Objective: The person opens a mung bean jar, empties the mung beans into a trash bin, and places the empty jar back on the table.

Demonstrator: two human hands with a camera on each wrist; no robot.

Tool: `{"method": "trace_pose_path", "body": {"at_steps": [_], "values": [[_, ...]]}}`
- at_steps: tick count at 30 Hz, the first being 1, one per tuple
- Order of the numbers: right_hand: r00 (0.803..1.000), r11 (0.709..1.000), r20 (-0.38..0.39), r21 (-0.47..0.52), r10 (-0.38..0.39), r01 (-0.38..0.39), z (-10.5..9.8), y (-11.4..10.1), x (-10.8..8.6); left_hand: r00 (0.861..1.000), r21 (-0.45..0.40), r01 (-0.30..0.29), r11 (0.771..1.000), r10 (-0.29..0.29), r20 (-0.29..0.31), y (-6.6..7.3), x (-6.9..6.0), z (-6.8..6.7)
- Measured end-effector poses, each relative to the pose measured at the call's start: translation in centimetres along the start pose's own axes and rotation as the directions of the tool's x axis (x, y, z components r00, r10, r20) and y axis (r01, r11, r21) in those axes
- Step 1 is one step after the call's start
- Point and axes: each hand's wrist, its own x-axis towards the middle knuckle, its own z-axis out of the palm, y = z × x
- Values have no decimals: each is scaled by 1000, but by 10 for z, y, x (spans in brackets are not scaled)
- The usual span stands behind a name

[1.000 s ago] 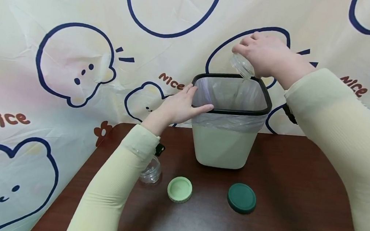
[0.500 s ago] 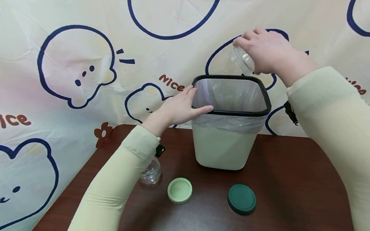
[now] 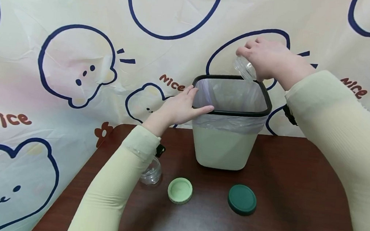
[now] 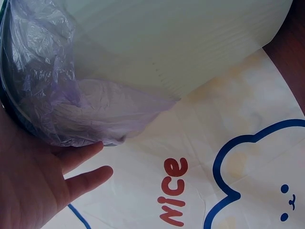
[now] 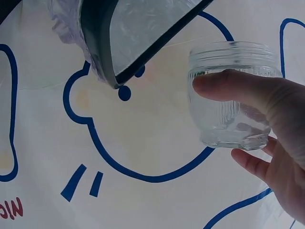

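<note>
A clear glass jar with a threaded, lidless mouth is in my right hand, thumb and fingers gripping its sides. In the head view, it tilts mouth-down over the back right of a pale green trash bin. The bin has a black rim and a clear plastic liner folded over it. My left hand rests at the bin's left front corner. Its thumb lies along the rim and its other fingers stretch out along the side, touching the liner.
Nearer on the brown table lie a light green lid and a dark green lid. A second glass jar stands partly behind my left forearm. A patterned cloth hangs behind the bin.
A thin stream seen falling from the jar one second ago no longer shows. The jar rose slightly, then came down a little to the right. My left hand stayed in place.
</note>
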Motion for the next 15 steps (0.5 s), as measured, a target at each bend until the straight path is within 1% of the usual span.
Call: {"method": "trace_pose_path", "body": {"at_steps": [7, 12, 13, 15], "values": [[1000, 1000, -6, 9, 7, -7, -1, -1, -1, 1000, -1, -1, 1000, 1, 7, 0, 0, 0], [999, 1000, -37, 13, 8, -7, -5, -4, 1, 1000, 7, -1, 1000, 1, 2, -1, 0, 0], [999, 1000, -35, 12, 6, -6, -5, -4, 1, 1000, 7, 1, 1000, -1, 2, -1, 0, -1], [1000, 1000, -1, 0, 12, -12, -7, -6, 1, 1000, 4, 1, 1000, -1, 1, 0, 0, -1]]}}
